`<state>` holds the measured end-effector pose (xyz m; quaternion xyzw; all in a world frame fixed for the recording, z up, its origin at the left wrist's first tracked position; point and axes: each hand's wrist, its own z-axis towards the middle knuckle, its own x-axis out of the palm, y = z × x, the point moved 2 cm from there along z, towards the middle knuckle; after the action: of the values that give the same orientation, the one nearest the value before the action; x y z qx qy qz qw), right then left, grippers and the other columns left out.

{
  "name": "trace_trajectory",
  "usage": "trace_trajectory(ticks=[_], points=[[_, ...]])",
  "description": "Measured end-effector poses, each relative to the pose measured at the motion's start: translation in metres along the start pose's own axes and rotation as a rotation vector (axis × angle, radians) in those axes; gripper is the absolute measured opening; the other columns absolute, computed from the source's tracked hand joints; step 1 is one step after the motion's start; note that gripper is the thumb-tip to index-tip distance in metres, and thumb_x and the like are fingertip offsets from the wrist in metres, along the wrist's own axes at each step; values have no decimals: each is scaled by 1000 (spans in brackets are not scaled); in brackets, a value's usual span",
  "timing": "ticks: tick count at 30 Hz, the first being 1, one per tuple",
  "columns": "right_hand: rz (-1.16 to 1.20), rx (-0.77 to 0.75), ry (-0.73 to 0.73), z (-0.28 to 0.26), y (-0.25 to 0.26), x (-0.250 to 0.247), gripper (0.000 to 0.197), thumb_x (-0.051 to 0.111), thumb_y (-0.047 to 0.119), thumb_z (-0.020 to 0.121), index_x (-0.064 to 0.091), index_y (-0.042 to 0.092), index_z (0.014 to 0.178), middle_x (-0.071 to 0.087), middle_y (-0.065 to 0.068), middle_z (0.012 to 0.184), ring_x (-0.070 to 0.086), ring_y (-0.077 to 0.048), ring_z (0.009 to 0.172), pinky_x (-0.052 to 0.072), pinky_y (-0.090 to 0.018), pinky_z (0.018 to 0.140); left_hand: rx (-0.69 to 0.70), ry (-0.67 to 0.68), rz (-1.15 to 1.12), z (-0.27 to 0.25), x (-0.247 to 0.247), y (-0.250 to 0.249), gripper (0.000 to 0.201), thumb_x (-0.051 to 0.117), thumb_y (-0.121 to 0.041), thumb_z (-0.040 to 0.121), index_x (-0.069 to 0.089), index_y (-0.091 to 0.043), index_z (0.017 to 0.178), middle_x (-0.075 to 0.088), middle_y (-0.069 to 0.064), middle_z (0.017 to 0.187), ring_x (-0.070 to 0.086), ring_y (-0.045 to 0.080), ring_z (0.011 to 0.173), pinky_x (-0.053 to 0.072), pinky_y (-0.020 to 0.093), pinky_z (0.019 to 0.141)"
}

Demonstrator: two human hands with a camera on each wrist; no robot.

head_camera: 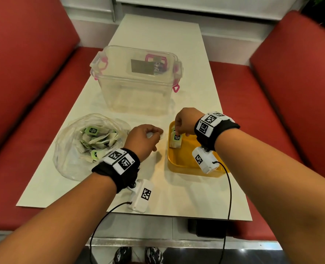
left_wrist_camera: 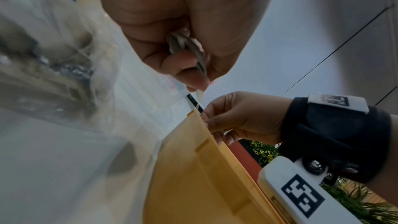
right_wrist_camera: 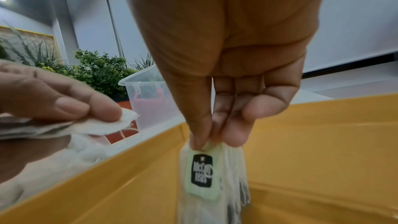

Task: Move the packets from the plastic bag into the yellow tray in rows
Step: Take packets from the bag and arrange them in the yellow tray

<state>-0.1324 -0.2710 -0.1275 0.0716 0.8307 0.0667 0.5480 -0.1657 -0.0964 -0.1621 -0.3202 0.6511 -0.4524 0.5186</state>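
Blurred in the left wrist view: bag (left_wrist_camera: 49, 67), contents unreadable. Packets (right_wrist_camera: 213, 181) cut off by the right wrist view's bottom edge; count unclear. Tray (head_camera: 184, 164) partly hidden under right hand (head_camera: 186, 121).

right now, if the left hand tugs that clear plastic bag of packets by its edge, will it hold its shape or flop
Probably flop: the clear plastic bag lies crumpled and spread flat on the white table, so the film looks thin. The green-tagged paper packets inside are small and likely light, so the bag may slide rather than anchor, spilling some out.

Bare table (head_camera: 157, 189) between plastic bag (head_camera: 70, 149) and yellow tray (head_camera: 174, 164); clear container (head_camera: 136, 80) blocks beyond.
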Motion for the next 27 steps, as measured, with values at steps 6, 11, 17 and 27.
trace_trajectory(ticks=[6,11,17,27], points=[[157,-30,-93,-9,0,-10,12,67,23,87,69,11,91,69,0,80,67,-12,61,49,-20,56,-19,30,-75,-4,2,-3,12,53,-5,89,57,-16,92,64,5,85,61,13,51,39,13,45],[388,-119,-99,-28,6,-17,22,67,33,88,69,12,95,70,1,80,65,-8,61,46,-19,54,-91,40,-200,-6,7,-7,12,52,-8,93,46,-18,96,58,0,87,59,7,49,39,17,42],[524,-129,-42,-43,10,-15,15,66,17,89,63,13,103,69,-3,74,66,-12,62,48,-19,55,-70,59,-218,-6,14,-13,13,54,-11,93,47,-22,94,60,-2,89,60,6,50,40,18,43],[772,-43,-87,-56,-2,-25,17,60,3,88,69,-2,101,72,-18,85,71,-14,63,57,-19,60,2,-48,-108,-6,14,-10,21,63,-25,91,63,-17,110,61,-2,112,67,10,70,47,18,56]])
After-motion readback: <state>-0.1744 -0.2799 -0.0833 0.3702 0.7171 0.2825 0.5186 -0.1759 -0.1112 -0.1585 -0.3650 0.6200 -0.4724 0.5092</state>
